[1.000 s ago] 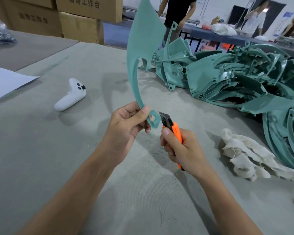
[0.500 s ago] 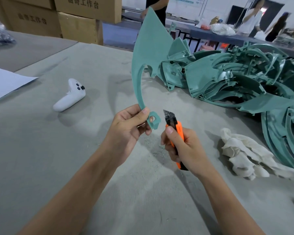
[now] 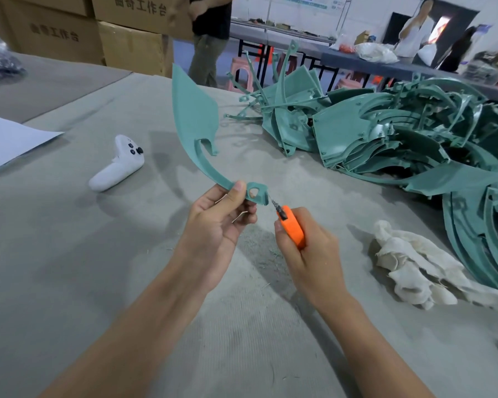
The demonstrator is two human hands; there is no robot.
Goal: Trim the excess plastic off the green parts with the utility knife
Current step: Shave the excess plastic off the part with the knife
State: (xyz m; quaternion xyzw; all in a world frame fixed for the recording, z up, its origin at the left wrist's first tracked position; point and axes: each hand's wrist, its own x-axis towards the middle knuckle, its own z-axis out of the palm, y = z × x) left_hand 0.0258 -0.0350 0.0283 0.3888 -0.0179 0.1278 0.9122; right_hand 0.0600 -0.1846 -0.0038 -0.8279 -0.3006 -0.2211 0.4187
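My left hand pinches the thin curved stem of a green plastic part, thumb just left of its holed end tab. The part's broad fin leans up and to the left above the table. My right hand is closed around an orange utility knife. The knife's short blade points up-left and touches the right edge of the end tab. A large heap of similar green parts lies at the back right.
A white game controller lies to the left on the grey felt table. A crumpled white cloth sits to the right. White paper is at far left, cardboard boxes behind. People stand in the background.
The green part has tilted from nearly upright to leaning left. The knife blade has come up against the end tab's right edge. Plastic shavings show near my left fingers.
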